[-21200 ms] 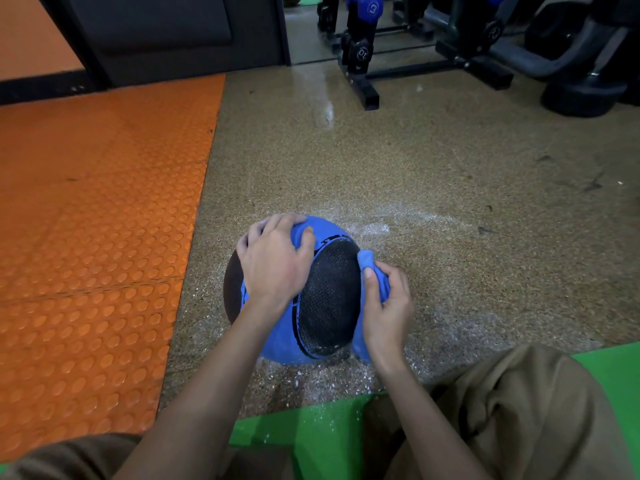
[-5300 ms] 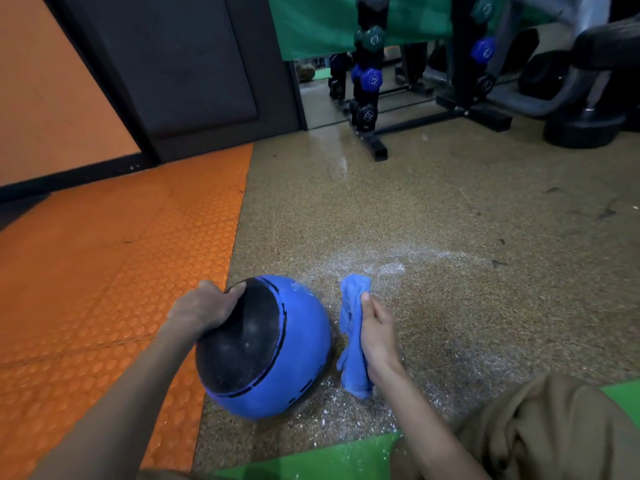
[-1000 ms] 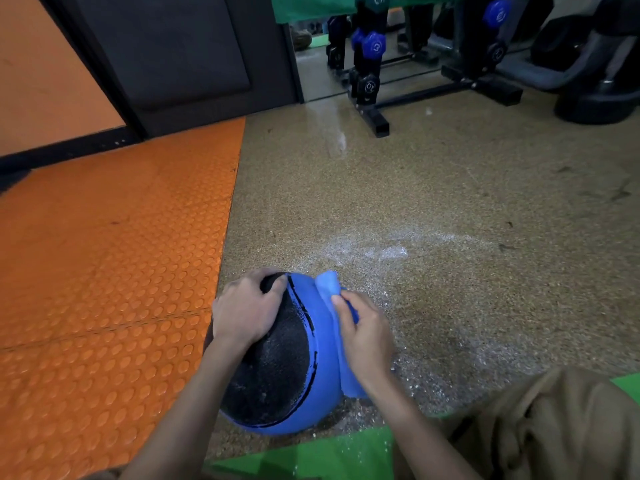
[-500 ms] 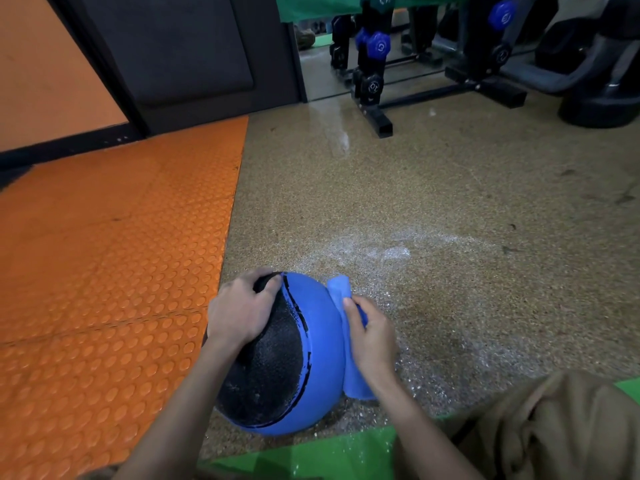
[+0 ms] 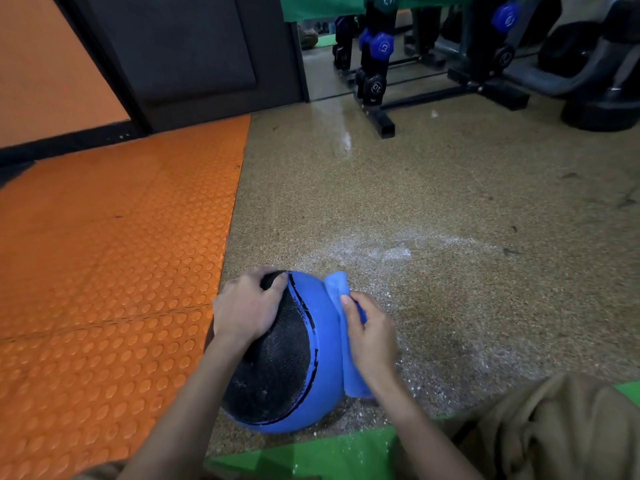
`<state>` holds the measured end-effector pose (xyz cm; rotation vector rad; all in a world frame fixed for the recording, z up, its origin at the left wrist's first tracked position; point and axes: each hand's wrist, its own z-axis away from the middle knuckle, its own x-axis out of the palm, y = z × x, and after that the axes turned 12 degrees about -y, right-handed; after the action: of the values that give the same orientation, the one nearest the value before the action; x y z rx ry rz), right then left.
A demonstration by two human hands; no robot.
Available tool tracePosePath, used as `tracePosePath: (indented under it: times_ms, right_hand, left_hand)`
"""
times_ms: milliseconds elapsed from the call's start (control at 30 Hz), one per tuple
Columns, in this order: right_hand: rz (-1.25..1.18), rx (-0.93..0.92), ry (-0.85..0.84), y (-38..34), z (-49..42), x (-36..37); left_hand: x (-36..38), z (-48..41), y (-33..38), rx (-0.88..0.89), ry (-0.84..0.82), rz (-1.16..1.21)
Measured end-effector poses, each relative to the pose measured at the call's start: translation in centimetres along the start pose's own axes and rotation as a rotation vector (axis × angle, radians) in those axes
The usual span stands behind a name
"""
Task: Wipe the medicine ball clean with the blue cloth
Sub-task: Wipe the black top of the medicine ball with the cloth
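1. On the speckled floor (image 5: 433, 188), right in front of the person, sits the medicine ball (image 5: 277, 362). It's blue w/ a black textured panel facing up and left, and sits just beside the edge of the orange studded mat (image 5: 104, 254).
2. Blue cloth (image 5: 353, 379) lies against the ball's right side. Its top end pokes up past the ball's upper curve and its btm end hangs near the floor.
3. Right hand (image 5: 372, 336) pinches the cloth, fingers curled into the fabric, holding it to the ball.
4. Left hand (image 5: 244, 311) grips the ball's upper left, fingers curled over the panel's top rim. The hands are apart, one on each side.
5. White gritty specks (image 5: 377, 252) are scattered on the floor around and beyond the ball.
6. Green mat (image 5: 311, 455) runs along the near edge, w/ a tan-trousered knee (image 5: 554, 427) at btm right.
7. Dumbbell rack (image 5: 377, 81) stands well back.
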<state>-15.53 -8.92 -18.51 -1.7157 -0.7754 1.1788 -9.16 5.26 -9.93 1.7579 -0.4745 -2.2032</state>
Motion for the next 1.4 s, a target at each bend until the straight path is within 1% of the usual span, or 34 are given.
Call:
tracePosePath:
  times_ms: [33, 67, 267, 433, 500, 667, 800, 933, 1133, 1300, 1400]
  right_hand:
    - [-0.01, 0.075, -0.018, 0.5, -0.1, -0.2]
    - [-0.012, 0.113, -0.025, 0.8, -0.1, -0.3]
    - [0.045, 0.094, -0.021, -0.3, -0.1, -0.6]
    - [-0.046, 0.165, -0.023, 0.7, -0.2, -0.3]
    - [-0.047, 0.157, -0.011, 0.9, -0.2, -0.3]
    - [0.095, 0.019, 0.02, -0.5, 0.3, -0.1]
    - [0.003, 0.074, -0.013, 0.1, 0.1, 0.0]
    - [-0.038, 0.135, -0.003, 1.2, 0.1, 0.2]
    - [-0.005, 0.128, -0.031, 0.9, -0.2, 0.0]
    - [-0.044, 0.138, -0.02, 1.3, -0.3, 0.1]
    - [-0.019, 0.117, -0.012, 1.2, -0.2, 0.0]
  left_hand:
    - [0.1, 0.0, 0.2, -0.009, -0.001, -0.008]
    - [0.2, 0.1, 0.4, -0.014, -0.004, -0.013]
    - [0.5, 0.2, 1.0, -0.003, -0.01, -0.042]
    - [0.4, 0.1, 0.6, -0.006, -0.002, -0.012]
    - [0.4, 0.2, 0.7, -0.004, 0.001, -0.014]
    - [0.3, 0.2, 0.5, 0.001, 0.002, -0.017]
    - [0.0, 0.3, 0.2, -0.003, 0.013, 0.014]
    - [0.1, 0.4, 0.3, -0.007, 0.015, 0.01]
    - [0.2, 0.1, 0.4, -0.008, 0.003, -0.003]
    - [0.1, -0.2, 0.2, -0.006, 0.0, 0.011]
    - [0.2, -0.2, 0.3, -0.005, 0.002, 0.012]
